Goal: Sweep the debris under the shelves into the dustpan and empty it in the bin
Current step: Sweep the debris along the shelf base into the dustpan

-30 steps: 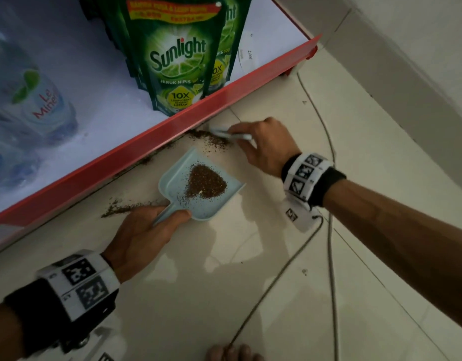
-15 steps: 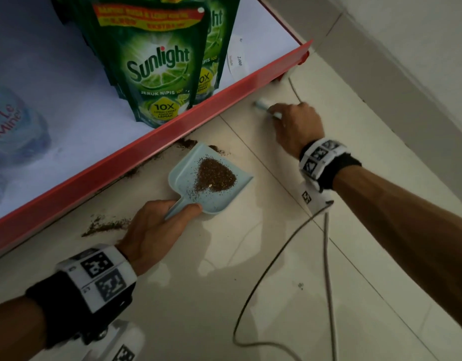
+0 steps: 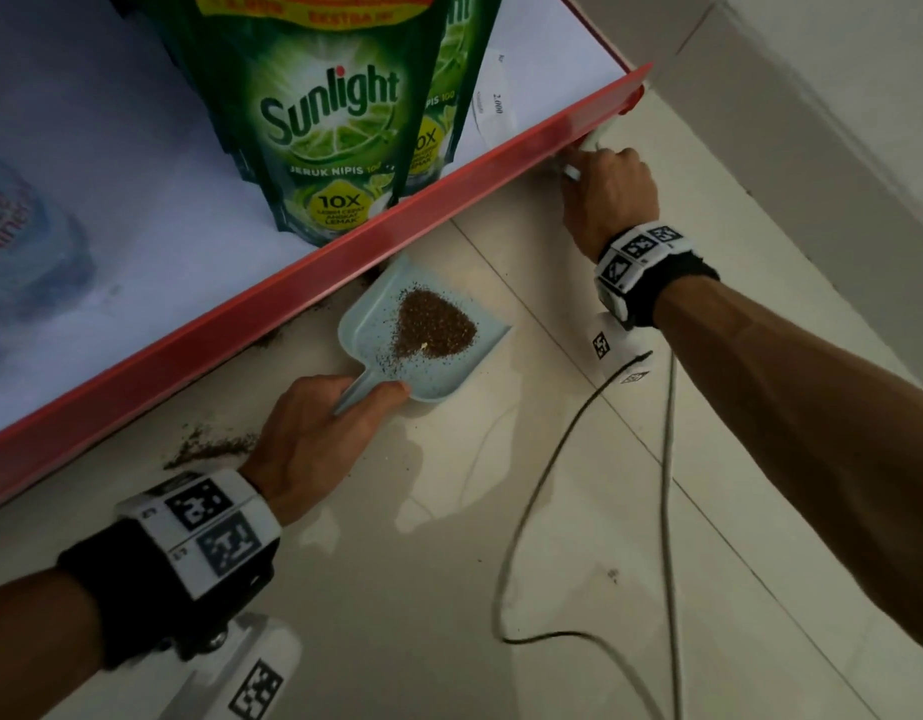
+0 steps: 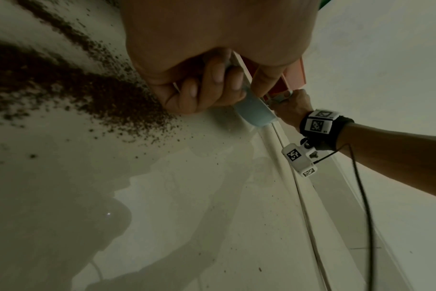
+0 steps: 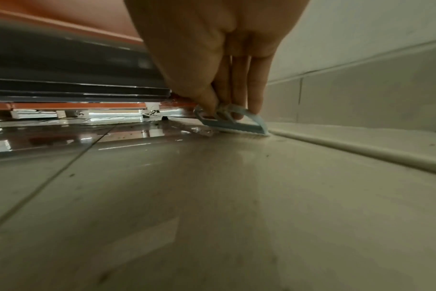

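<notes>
Sweeping step in hand. Left hand [image 3: 313,433] curled round the handle of the pale blue plastic dustpan [image 3: 423,335], flat on the tiled floor [image 3: 449,589] beside the red shelf edge [image 3: 293,298], brown debris heap [image 3: 433,324] inside. Right hand [image 3: 610,200] pinching a small pale blue brush [image 5: 236,123] at the shelf corner. Next, probably: draw the brush back toward the dustpan; loose debris streak [image 3: 209,446] remaining. Only the right wrist view showing bristles touching the floor.

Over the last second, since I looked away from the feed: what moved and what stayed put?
The right hand carried the small brush away from the debris at the dustpan's mouth, along the red shelf edge to its far corner by the wall. The left hand kept gripping the dustpan handle; its pile and the loose debris by the left wrist stayed.
</notes>
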Demonstrator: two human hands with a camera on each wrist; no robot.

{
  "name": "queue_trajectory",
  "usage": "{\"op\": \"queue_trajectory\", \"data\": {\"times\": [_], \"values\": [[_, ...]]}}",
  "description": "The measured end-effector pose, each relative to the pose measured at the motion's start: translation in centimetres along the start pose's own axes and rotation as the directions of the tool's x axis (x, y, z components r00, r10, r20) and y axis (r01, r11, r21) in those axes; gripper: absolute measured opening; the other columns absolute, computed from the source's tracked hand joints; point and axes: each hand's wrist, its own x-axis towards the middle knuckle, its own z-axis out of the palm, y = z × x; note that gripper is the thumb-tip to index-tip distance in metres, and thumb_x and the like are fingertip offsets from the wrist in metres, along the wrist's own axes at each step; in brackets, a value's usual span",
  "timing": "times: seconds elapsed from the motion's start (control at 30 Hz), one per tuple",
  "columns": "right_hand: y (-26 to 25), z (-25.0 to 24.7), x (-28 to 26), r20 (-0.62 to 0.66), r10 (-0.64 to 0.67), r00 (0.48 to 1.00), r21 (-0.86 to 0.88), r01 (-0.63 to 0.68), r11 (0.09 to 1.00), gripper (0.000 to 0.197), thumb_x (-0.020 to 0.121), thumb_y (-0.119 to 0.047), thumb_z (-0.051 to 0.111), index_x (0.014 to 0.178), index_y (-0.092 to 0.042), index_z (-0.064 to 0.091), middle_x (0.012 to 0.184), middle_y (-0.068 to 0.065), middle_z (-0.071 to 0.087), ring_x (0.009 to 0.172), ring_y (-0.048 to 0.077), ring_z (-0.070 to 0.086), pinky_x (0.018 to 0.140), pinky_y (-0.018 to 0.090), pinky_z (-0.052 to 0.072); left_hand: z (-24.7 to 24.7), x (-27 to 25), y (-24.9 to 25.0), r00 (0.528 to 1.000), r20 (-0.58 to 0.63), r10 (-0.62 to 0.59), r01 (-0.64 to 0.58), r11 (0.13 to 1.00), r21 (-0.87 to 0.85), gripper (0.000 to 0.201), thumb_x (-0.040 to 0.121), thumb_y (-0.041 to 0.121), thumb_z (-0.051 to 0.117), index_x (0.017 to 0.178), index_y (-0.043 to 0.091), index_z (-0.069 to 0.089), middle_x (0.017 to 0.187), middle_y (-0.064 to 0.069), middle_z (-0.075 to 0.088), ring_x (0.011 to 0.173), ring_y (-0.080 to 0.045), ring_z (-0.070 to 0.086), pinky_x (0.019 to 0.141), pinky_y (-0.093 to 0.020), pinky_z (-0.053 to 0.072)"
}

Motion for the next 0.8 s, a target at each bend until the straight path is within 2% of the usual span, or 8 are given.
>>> {"op": "queue_trajectory", "data": {"times": [0.1, 0.2, 0.27, 0.37, 0.53, 0.6, 0.67, 0.8], "values": [[-1.6, -0.3, -2.1, 0.035, -0.192, 0.981, 0.094, 0.188, 0.978, 0.038, 0.098, -0.017, 0.044, 0.131, -0.026, 0.062, 0.108, 0.016, 0.072, 0.094, 0.038, 0.064, 0.081, 0.039, 0.051, -0.1, -0.1, -0.3, 1.000, -0.002, -0.002, 0.002, 1.000, 0.021, 0.044, 0.089, 0.044, 0.061, 0.057, 0.019, 0.044, 0.048, 0.005, 0.037, 0.044, -0.010, 0.032, 0.046, -0.024, 0.030], [-2.9, -1.2, -5.8, -0.021, -0.402, 0.915, 0.224, 0.397, 0.890, 0.032, 0.099, -0.024, 0.049, 0.124, -0.026, 0.068, 0.090, 0.006, 0.076, 0.062, 0.026, 0.060, 0.066, 0.030, 0.049, -0.1, -0.4, -0.5, 1.000, -0.008, -0.029, 0.029, 0.999, 0.030, 0.045, 0.089, 0.045, 0.062, 0.057, 0.018, 0.044, 0.046, 0.006, 0.037, 0.042, -0.009, 0.032, 0.043, -0.021, 0.029], [-2.7, -1.8, -7.2, -0.118, -0.426, 0.897, 0.234, 0.442, 0.866, 0.029, 0.099, -0.026, 0.049, 0.121, -0.027, 0.069, 0.085, 0.004, 0.077, 0.054, 0.022, 0.055, 0.063, 0.030, 0.050, -0.1, -0.9, -0.7, 0.999, -0.007, -0.042, 0.042, 0.999, 0.030, 0.045, 0.088, 0.044, 0.063, 0.056, 0.018, 0.043, 0.046, 0.005, 0.036, 0.042, -0.009, 0.031, 0.044, -0.023, 0.029], [-1.3, -2.3, -5.6, -0.184, -0.293, 0.938, 0.138, 0.320, 0.937, 0.032, 0.099, -0.027, 0.046, 0.123, -0.029, 0.067, 0.103, 0.004, 0.076, 0.077, 0.030, 0.070, 0.075, 0.037, 0.056, -0.2, -1.5, -1.0, 0.999, 0.005, -0.044, 0.043, 0.999, 0.028, 0.046, 0.088, 0.044, 0.063, 0.056, 0.019, 0.040, 0.047, 0.004, 0.034, 0.043, -0.012, 0.030, 0.049, -0.028, 0.029], [-0.7, -1.6, -0.9, -0.042, 0.019, 0.999, 0.055, -0.017, 0.998, 0.036, 0.099, -0.023, 0.042, 0.130, -0.026, 0.061, 0.114, 0.020, 0.065, 0.102, 0.042, 0.059, 0.080, 0.041, 0.047, -0.4, -1.7, -1.1, 0.999, 0.024, -0.045, 0.044, 0.999, 0.030, 0.044, 0.089, 0.045, 0.062, 0.058, 0.019, 0.044, 0.049, 0.002, 0.036, 0.045, -0.014, 0.033, 0.051, -0.031, 0.031], [-2.3, -1.0, -1.4, 0.024, -0.058, 0.998, 0.079, 0.056, 0.995, 0.035, 0.099, -0.019, 0.043, 0.129, -0.024, 0.061, 0.114, 0.017, 0.065, 0.103, 0.038, 0.061, 0.081, 0.039, 0.048, -0.5, -1.7, -1.0, 0.999, 0.025, -0.041, 0.040, 0.999, 0.030, 0.044, 0.088, 0.047, 0.062, 0.058, 0.020, 0.045, 0.049, 0.003, 0.037, 0.045, -0.013, 0.034, 0.049, -0.030, 0.031], [-4.3, -0.9, -3.2, 0.062, -0.242, 0.968, 0.109, 0.234, 0.966, 0.037, 0.100, -0.019, 0.043, 0.130, -0.030, 0.060, 0.112, 0.007, 0.071, 0.096, 0.032, 0.066, 0.082, 0.037, 0.054, -0.5, -1.6, -1.0, 0.999, 0.013, -0.039, 0.039, 0.999, 0.016, 0.044, 0.088, 0.047, 0.062, 0.057, 0.020, 0.044, 0.047, 0.005, 0.037, 0.043, -0.011, 0.034, 0.047, -0.027, 0.031], [-6.0, -1.9, -6.9, 0.000, -0.467, 0.884, 0.201, 0.457, 0.866, 0.035, 0.097, -0.023, 0.049, 0.127, -0.034, 0.063, 0.105, -0.003, 0.075, 0.083, 0.026, 0.067, 0.069, 0.030, 0.051, -0.7, -1.6, -1.5, 0.999, -0.010, -0.035, 0.035, 0.999, 0.034, 0.043, 0.087, 0.047, 0.062, 0.058, 0.020, 0.047, 0.048, 0.004, 0.039, 0.043, -0.010, 0.035, 0.046, -0.026, 0.033]]}}
